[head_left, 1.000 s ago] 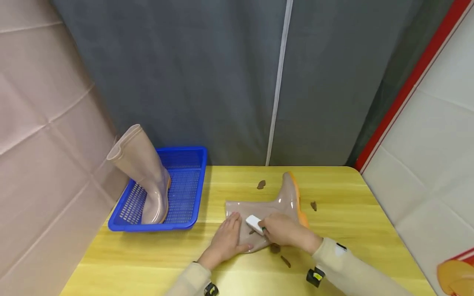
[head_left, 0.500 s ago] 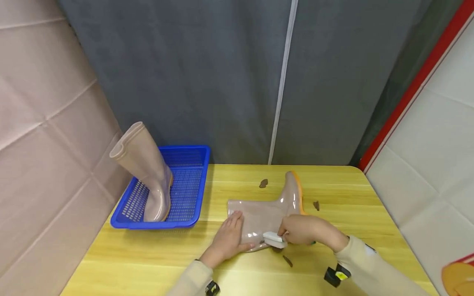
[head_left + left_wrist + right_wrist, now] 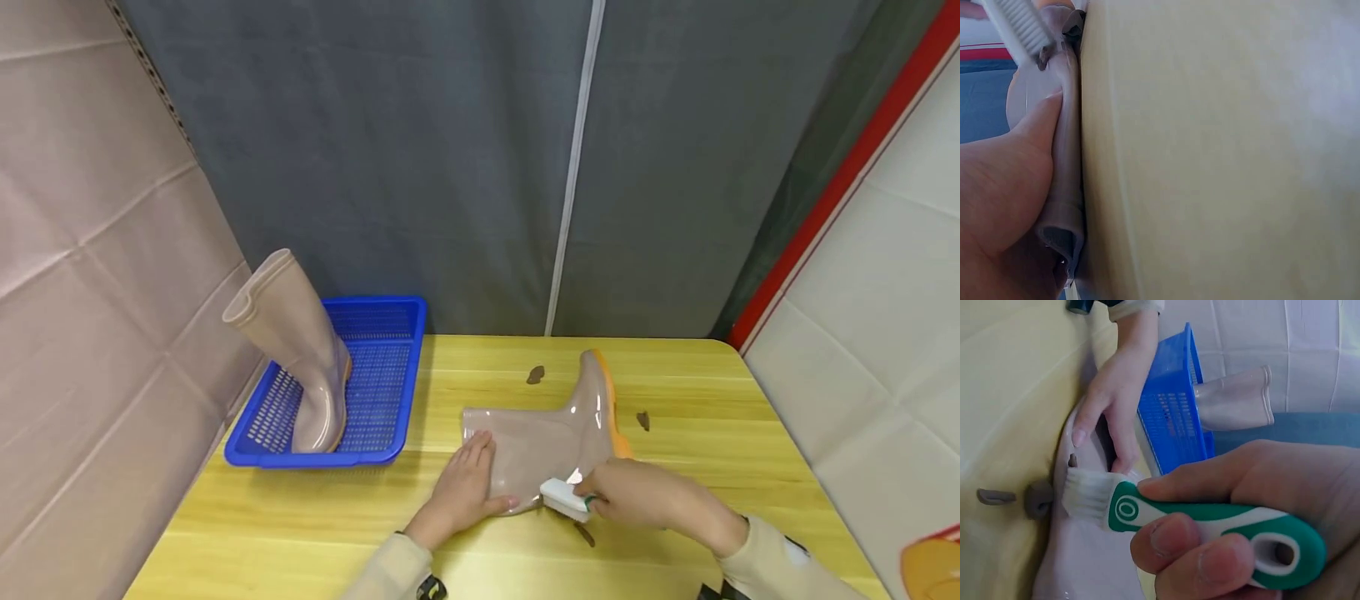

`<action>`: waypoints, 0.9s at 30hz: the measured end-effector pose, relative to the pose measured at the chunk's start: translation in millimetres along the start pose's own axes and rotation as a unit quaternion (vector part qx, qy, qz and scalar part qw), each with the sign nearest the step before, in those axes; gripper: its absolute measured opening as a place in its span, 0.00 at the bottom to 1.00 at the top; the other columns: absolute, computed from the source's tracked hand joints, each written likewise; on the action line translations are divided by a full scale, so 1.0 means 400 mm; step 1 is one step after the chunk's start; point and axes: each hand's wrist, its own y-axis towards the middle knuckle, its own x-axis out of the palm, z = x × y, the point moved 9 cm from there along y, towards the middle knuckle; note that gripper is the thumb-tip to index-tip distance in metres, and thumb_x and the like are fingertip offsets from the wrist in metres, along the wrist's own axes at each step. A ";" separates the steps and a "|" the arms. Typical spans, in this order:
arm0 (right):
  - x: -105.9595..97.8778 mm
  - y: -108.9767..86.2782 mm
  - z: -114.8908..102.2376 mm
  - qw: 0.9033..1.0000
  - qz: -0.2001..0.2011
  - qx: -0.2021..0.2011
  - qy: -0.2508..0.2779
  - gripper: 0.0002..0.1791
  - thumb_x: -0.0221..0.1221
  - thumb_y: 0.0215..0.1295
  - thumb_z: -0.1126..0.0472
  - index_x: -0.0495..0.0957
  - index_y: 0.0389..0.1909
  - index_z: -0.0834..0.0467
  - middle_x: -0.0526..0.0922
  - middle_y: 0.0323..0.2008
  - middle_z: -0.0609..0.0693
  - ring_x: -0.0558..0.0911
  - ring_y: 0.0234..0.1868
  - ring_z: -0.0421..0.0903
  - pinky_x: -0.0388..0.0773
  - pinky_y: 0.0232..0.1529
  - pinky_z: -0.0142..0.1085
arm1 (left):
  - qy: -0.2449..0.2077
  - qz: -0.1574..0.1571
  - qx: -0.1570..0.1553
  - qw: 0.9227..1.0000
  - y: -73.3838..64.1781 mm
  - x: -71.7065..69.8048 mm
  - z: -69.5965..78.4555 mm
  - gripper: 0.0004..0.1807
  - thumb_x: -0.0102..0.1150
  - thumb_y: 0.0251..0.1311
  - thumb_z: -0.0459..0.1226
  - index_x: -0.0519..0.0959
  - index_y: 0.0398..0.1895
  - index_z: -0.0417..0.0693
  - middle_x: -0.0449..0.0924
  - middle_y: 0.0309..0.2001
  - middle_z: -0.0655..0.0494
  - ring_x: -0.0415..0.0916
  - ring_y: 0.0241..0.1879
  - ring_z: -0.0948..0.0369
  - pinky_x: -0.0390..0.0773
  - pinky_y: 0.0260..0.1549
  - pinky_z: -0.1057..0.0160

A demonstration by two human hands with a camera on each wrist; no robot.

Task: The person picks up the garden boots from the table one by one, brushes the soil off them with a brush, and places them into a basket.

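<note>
A greyish-pink rain boot (image 3: 540, 446) with an orange sole lies on its side on the wooden table. My left hand (image 3: 461, 483) rests on its shaft near the top opening, fingers extended and thumb at the lower edge. My right hand (image 3: 641, 493) grips a scrub brush (image 3: 562, 497) with white bristles and a green-and-white handle (image 3: 1125, 509). Its bristles touch the boot's near edge, where a small brown clump (image 3: 1072, 460) sits at their tips. Brown mud-like pieces (image 3: 1038, 499) lie on the table close by.
A blue plastic basket (image 3: 411, 375) stands at the left, with a matching boot (image 3: 303, 358) leaning upright inside it. More brown bits (image 3: 536, 375) lie beyond the boot and beside its sole (image 3: 643, 421). A grey curtain (image 3: 375, 167) hangs behind the table.
My right hand has moved the brush from the middle of the shaft toward the near edge. A brown piece on the shaft has shifted toward that edge. My left hand stays put.
</note>
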 end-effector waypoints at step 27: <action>0.050 -0.064 0.027 0.977 0.178 -0.026 -0.118 0.20 0.62 0.59 0.56 0.79 0.53 0.40 0.65 0.10 0.33 0.54 0.12 0.30 0.56 0.15 0.24 | -0.009 0.006 -0.001 1.000 -0.003 -0.002 -0.001 0.58 0.49 0.49 0.71 0.54 0.71 0.35 0.51 0.73 0.40 0.51 0.73 0.46 0.56 0.72 0.49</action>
